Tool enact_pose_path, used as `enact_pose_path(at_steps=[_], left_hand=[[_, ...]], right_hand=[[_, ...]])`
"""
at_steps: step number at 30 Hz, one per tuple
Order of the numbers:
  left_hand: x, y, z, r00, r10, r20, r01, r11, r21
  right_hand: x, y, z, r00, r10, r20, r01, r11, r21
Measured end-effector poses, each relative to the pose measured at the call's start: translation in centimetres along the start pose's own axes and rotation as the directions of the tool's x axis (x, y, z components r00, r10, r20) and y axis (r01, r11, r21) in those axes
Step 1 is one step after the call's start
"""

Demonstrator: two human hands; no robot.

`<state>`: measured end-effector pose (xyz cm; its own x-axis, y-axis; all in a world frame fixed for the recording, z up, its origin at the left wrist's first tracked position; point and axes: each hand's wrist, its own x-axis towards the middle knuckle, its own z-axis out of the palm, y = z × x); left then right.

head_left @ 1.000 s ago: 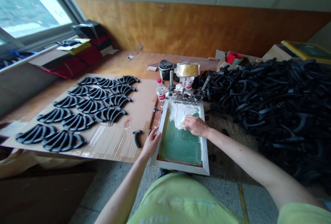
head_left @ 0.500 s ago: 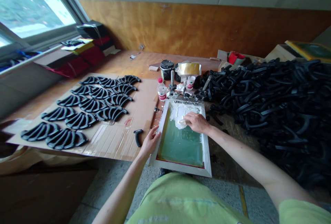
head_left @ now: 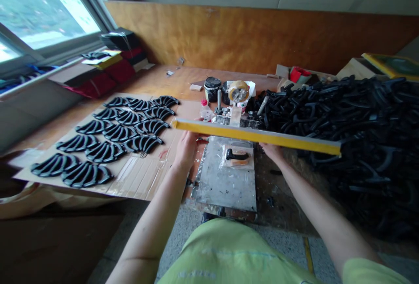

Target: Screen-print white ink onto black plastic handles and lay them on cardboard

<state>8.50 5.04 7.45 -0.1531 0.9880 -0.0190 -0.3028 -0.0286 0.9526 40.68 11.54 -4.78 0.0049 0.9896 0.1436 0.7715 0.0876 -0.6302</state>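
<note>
A screen-printing frame (head_left: 257, 136) is raised and seen edge-on, its yellow front edge slanting down to the right. My left hand (head_left: 187, 146) is closed around its left part, with a fingertip showing above the edge. Just under the frame's right half is my right hand (head_left: 272, 150); its fingers are mostly hidden behind the frame, so I cannot tell what they hold. Below the frame, a grey metal base plate (head_left: 225, 188) shows. On it a black curved handle (head_left: 238, 155) lies in a small taped, orange-lined holder.
Fanned rows of black handles (head_left: 87, 174) cover part of the cardboard sheet (head_left: 144, 183) at left. A large heap of black handles (head_left: 369, 131) fills the right. Behind the frame stand a red-capped bottle (head_left: 204, 108), a black-stained tub (head_left: 212, 88) and a tape roll (head_left: 238, 91).
The frame has swung up from lying flat, uncovering the base plate and the handle on it. My right hand has left the white ink area. My left hand has moved up and forward.
</note>
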Motion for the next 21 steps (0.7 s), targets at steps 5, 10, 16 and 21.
enact_pose_path(at_steps=[5, 10, 16, 21], left_hand=[[-1.4, -4.3, 1.1, 0.985, -0.161, -0.058, 0.16, 0.987, -0.018], [-7.8, -11.3, 0.9, 0.753, -0.642, 0.145, 0.638, 0.766, 0.078], [-9.2, -12.5, -2.3, 0.815, -0.579, -0.037, 0.578, 0.807, 0.122], [-8.7, -12.6, -4.8, 0.839, -0.535, -0.093, 0.528, 0.762, 0.374]], right_hand=[[-4.8, -3.1, 4.0, 0.913, -0.298, 0.279, 0.34, 0.933, -0.116], [-9.7, -8.4, 4.9, 0.864, -0.448, 0.231, 0.483, 0.865, -0.132], [-11.1, -7.1, 5.0, 0.821, -0.528, 0.216, 0.52, 0.849, 0.094], [-5.4, 2.4, 1.1, 1.0, -0.024, -0.013, 0.024, 0.999, 0.041]])
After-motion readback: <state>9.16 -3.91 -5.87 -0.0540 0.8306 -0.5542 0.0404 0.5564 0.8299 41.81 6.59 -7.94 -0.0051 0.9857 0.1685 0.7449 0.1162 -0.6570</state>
